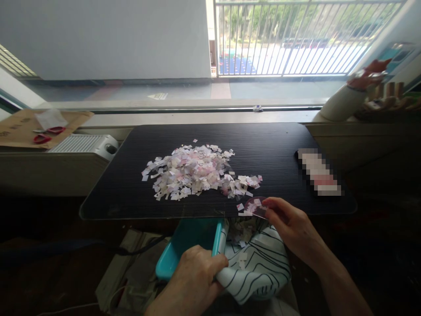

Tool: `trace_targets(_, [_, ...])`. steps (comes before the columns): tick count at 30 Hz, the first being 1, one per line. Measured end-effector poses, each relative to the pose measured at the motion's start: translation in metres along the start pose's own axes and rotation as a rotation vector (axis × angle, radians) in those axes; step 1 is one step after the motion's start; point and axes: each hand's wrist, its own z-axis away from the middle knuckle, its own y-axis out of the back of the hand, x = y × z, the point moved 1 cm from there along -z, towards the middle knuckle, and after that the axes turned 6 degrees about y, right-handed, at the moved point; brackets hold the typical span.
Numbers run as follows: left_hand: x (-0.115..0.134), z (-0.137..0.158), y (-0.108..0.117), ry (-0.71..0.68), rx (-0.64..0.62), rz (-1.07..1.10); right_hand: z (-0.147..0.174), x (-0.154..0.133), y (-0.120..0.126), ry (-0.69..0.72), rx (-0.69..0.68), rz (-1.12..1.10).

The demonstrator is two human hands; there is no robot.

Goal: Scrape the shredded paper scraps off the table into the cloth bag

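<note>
A wide heap of small cut paper pieces (194,169) lies on the black tabletop (269,149), with a smaller cluster trailing to its right. At the table's front edge my right hand (289,219) pinches a thin, see-through pinkish disc (255,206), and paper bits lie against it. Below the edge, my left hand (200,272) is closed on the edge of a pale green cloth (259,263) with dark wavy lines. The cloth sags open like a bag, with paper bits inside. A turquoise plastic bin (167,263) sits beside the cloth, partly behind my left hand.
A pixelated oblong object (319,173) rests on the table's right side. Red-handled scissors (49,134) lie on brown paper (19,127) at left, above a white radiator (85,147). A white vase-like container (344,103) leans on the right windowsill.
</note>
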Motion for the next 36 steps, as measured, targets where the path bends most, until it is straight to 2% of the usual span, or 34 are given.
trace_targets(5, [0.001, 0.000, 0.001, 0.002, 0.002, -0.002, 0.001, 0.001, 0.000, 0.001, -0.076, 0.021])
trace_targets(9, [0.002, -0.001, 0.003, 0.005, -0.007, 0.000, 0.003, 0.003, 0.007, -0.028, 0.001, 0.021])
trace_targets(14, [0.002, -0.001, 0.002, -0.009, 0.006, -0.001, 0.003, 0.004, 0.011, -0.052, -0.070, 0.034])
trace_targets(17, [0.002, -0.002, 0.002, -0.021, 0.012, -0.001, 0.002, 0.003, 0.009, -0.052, -0.037, -0.005])
trace_targets(23, [-0.001, -0.001, -0.001, -0.001, -0.001, 0.004, 0.000, 0.000, 0.005, -0.018, -0.131, -0.022])
trace_targets(28, [-0.002, 0.000, -0.002, 0.000, -0.005, 0.013, -0.004, -0.003, 0.006, -0.005, -0.070, 0.002])
trace_targets(33, [-0.001, 0.000, -0.001, -0.002, 0.007, 0.012, -0.006, -0.003, 0.007, 0.059, -0.166, 0.005])
trace_targets(36, [-0.001, 0.000, 0.000, -0.002, 0.009, 0.029, -0.010, -0.001, 0.008, 0.125, -0.080, 0.035])
